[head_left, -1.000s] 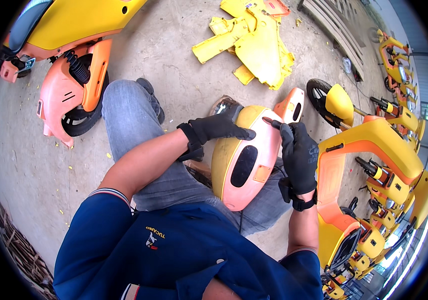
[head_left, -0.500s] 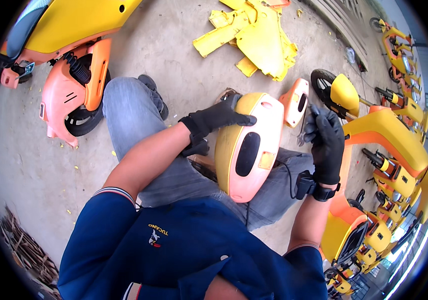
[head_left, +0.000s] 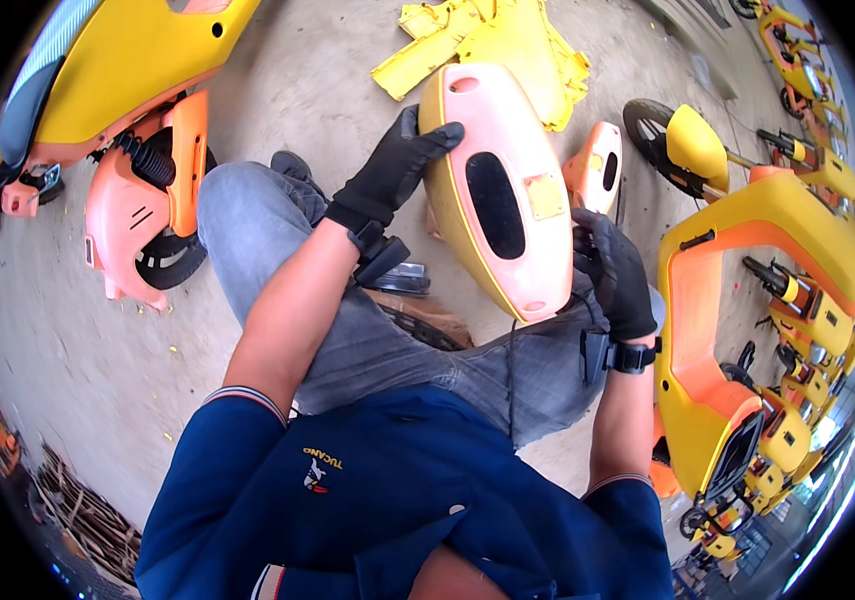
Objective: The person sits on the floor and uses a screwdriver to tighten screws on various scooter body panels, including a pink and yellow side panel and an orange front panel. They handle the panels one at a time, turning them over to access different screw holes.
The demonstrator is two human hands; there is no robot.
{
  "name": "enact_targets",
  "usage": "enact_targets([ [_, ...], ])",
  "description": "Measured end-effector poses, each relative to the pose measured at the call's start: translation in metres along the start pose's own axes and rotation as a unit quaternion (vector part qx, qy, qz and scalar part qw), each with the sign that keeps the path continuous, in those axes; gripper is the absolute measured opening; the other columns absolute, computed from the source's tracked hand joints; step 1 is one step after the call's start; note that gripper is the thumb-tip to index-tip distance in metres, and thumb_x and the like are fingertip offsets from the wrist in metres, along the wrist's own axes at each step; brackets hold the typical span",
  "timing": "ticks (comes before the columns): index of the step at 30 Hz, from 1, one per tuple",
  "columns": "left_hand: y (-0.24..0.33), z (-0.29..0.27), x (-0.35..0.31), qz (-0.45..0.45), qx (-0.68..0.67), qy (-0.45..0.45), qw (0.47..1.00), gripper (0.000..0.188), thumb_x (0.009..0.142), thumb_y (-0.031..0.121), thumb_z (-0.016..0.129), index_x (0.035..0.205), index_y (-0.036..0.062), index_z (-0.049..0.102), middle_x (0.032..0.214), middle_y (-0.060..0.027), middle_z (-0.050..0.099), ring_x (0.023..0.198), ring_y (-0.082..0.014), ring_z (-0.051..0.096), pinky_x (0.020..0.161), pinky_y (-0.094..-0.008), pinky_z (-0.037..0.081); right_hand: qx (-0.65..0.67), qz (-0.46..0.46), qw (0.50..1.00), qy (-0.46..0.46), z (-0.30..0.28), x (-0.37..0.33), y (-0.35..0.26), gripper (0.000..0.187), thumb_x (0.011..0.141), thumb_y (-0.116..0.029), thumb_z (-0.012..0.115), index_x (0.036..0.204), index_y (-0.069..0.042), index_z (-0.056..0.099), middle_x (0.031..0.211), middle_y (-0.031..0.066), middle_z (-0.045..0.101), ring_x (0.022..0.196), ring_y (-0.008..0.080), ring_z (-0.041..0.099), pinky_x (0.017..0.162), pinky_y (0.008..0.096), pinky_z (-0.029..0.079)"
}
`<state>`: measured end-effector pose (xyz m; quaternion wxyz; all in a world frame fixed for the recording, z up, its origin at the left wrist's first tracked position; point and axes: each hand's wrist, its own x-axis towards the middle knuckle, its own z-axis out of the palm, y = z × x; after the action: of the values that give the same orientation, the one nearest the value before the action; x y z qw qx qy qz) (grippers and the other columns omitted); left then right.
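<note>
A long oval plastic shell [head_left: 536, 215], pink on its face with a yellow rim and a dark oval window, is held up over my lap, tilted. My left hand [head_left: 388, 165], in a black glove, grips its upper left edge, thumb on the pink face and fingers behind, hidden. At the shell's lower right edge is my right hand [head_left: 616, 270], also black-gloved, its fingers curled. The shell partly covers those fingertips, so what they hold is unclear. A thin black cable [head_left: 512, 385] hangs below the shell over my jeans.
Beyond my right hand a smaller pink shell [head_left: 596, 160] lies on the floor. Broken yellow panels [head_left: 523, 50] are piled ahead. A yellow-orange scooter frame [head_left: 683, 330] stands close at right, with several scooters behind. Another scooter [head_left: 138, 210] is at left.
The shell has been raised forward, its top moving away from me and its lower end swinging right. My right hand has come down and left to the shell's edge.
</note>
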<state>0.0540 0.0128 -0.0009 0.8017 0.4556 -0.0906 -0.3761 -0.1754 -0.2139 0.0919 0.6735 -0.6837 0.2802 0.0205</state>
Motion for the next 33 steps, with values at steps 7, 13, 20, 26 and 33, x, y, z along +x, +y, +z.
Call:
enact_targets([
  [7, 0.002, -0.011, -0.001, -0.022, -0.164, -0.01, 0.986, 0.045, 0.102, 0.027, 0.064, 0.139, 0.0035, 0.052, 0.131, -0.0106, 0.064, 0.117, -0.0219, 0.065, 0.106, -0.0382, 0.053, -0.327, -0.251, 0.901, -0.133, -0.008, 0.027, 0.038, 0.041, 0.102, -0.02, 0.058, 0.138, 0.0, 0.052, 0.125, 0.0211, 0.063, 0.115, 0.0378, 0.062, 0.098, 0.0391, 0.049],
  [13, -0.004, -0.016, 0.001, -0.047, -0.234, -0.053, 0.97, 0.047, 0.103, 0.025, 0.062, 0.143, 0.0057, 0.048, 0.136, -0.0087, 0.06, 0.124, -0.0198, 0.06, 0.108, -0.0357, 0.051, -0.089, -0.136, 0.972, -0.17, -0.004, 0.034, 0.075, 0.054, 0.103, -0.02, 0.059, 0.152, -0.003, 0.041, 0.148, 0.0119, 0.052, 0.129, 0.0212, 0.055, 0.107, 0.0324, 0.045],
  [20, -0.005, -0.013, -0.004, -0.061, -0.275, -0.076, 0.956, 0.054, 0.103, 0.029, 0.062, 0.146, 0.0024, 0.045, 0.142, -0.0133, 0.057, 0.128, -0.025, 0.058, 0.112, -0.0395, 0.048, 0.253, 0.013, 0.961, -0.109, 0.024, 0.038, 0.045, 0.05, 0.111, -0.04, 0.042, 0.144, -0.003, 0.05, 0.13, 0.0069, 0.065, 0.114, 0.0117, 0.062, 0.098, 0.0266, 0.051],
  [26, -0.003, -0.011, -0.002, -0.071, -0.248, -0.1, 0.961, 0.055, 0.102, 0.031, 0.063, 0.145, 0.0016, 0.046, 0.142, -0.014, 0.058, 0.127, -0.025, 0.059, 0.111, -0.0395, 0.049, 0.22, 0.016, 0.974, -0.047, 0.007, 0.049, 0.061, 0.045, 0.109, -0.04, 0.048, 0.127, -0.001, 0.062, 0.112, 0.0046, 0.07, 0.097, 0.0086, 0.065, 0.085, 0.0257, 0.054],
  [33, 0.006, -0.005, -0.013, -0.078, -0.184, -0.118, 0.973, 0.054, 0.101, 0.03, 0.065, 0.144, 0.0036, 0.047, 0.136, -0.0101, 0.061, 0.121, -0.0207, 0.062, 0.105, -0.0372, 0.052, 0.32, 0.07, 0.934, -0.143, -0.007, 0.053, 0.079, 0.045, 0.107, -0.037, 0.052, 0.139, -0.005, 0.056, 0.133, 0.0069, 0.065, 0.117, 0.0182, 0.063, 0.104, 0.0372, 0.05],
])
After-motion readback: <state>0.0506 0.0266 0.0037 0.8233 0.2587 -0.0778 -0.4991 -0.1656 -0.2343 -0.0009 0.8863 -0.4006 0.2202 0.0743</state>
